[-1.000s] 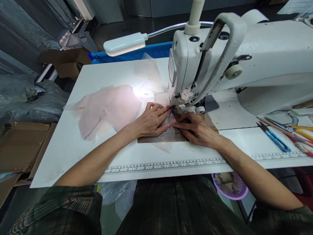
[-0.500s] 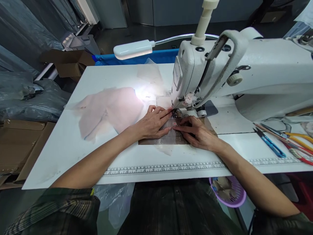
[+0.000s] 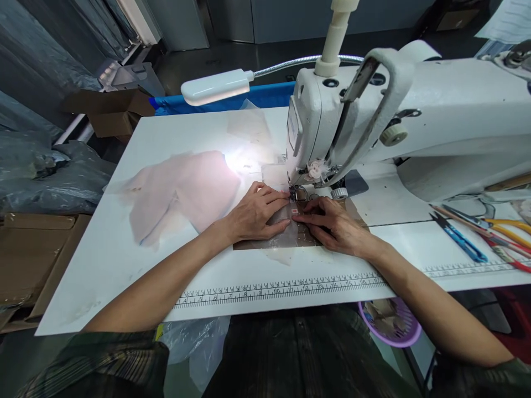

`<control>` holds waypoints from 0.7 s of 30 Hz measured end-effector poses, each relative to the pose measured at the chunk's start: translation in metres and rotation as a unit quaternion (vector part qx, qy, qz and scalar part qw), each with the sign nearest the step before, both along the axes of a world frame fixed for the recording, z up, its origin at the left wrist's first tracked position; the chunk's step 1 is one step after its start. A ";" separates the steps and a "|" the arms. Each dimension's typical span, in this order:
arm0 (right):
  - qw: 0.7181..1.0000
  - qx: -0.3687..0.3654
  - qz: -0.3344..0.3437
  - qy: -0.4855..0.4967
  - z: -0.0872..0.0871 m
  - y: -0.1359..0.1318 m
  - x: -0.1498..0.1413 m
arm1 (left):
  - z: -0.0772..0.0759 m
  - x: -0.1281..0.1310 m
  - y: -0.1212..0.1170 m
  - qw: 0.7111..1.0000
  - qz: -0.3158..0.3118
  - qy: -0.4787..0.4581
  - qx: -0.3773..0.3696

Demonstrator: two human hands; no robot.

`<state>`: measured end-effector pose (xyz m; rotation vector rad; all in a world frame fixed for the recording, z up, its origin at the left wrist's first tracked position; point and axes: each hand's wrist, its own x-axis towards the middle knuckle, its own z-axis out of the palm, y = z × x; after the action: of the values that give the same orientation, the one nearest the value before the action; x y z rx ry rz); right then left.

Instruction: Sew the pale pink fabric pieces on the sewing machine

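Note:
A sheer pale fabric piece point(image 3: 286, 239) lies over a brown plate at the sewing machine's presser foot point(image 3: 292, 193). My left hand point(image 3: 259, 213) rests palm down on it, fingers stretched toward the foot and thumb apart. From the right, my right hand point(image 3: 336, 226) touches the same fabric, index finger extended beside a small white-and-red tag point(image 3: 295, 211). Its other fingers are bent but spread. Both hands press on the fabric without wrapping round it. The needle point is too small to make out.
The white sewing machine point(image 3: 352, 116) fills the right side; a lit lamp point(image 3: 218, 87) hangs left of it. Pink sheer fabric pieces point(image 3: 186, 188) lie on the left tabletop. A blue thread snipper point(image 3: 460, 239) and scissors point(image 3: 508, 229) lie right. A purple basket point(image 3: 410, 337) sits below the edge.
The whole view has shifted slightly as the head moved. Both hands keep nearly the same place on the fabric by the presser foot.

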<state>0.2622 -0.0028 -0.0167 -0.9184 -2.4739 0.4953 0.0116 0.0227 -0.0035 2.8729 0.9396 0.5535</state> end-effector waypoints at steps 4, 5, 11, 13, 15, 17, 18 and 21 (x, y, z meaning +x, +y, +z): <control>1.000 0.003 -0.001 0.011 -0.001 0.000 0.000 | 0.001 -0.002 0.000 1.000 -0.014 0.022 0.006; 1.000 0.007 -0.002 0.014 -0.002 -0.001 0.000 | 0.001 -0.002 0.000 0.999 -0.016 0.029 0.008; 1.000 0.024 -0.019 0.008 -0.005 -0.002 -0.001 | -0.002 0.000 0.002 0.998 0.005 0.055 0.016; 0.999 0.027 -0.029 0.003 -0.007 -0.002 -0.002 | -0.001 0.000 0.002 0.998 0.017 0.055 0.011; 0.999 0.030 -0.040 -0.004 -0.008 -0.002 -0.004 | -0.001 0.002 0.002 0.998 0.030 0.055 0.006; 0.998 0.029 -0.049 -0.007 -0.008 -0.002 -0.005 | -0.001 0.003 0.001 0.997 0.045 0.055 0.001; 0.998 0.025 -0.051 -0.005 -0.008 -0.003 -0.005 | 0.000 0.005 0.000 0.997 0.052 0.056 -0.002; 0.998 -0.006 -0.056 0.010 -0.004 -0.002 -0.002 | 0.000 0.008 -0.004 0.996 0.073 0.057 -0.009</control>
<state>0.2601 -0.0050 -0.0202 -1.0459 -2.3874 0.4801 0.0192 0.0184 -0.0033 2.8611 1.1737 0.3919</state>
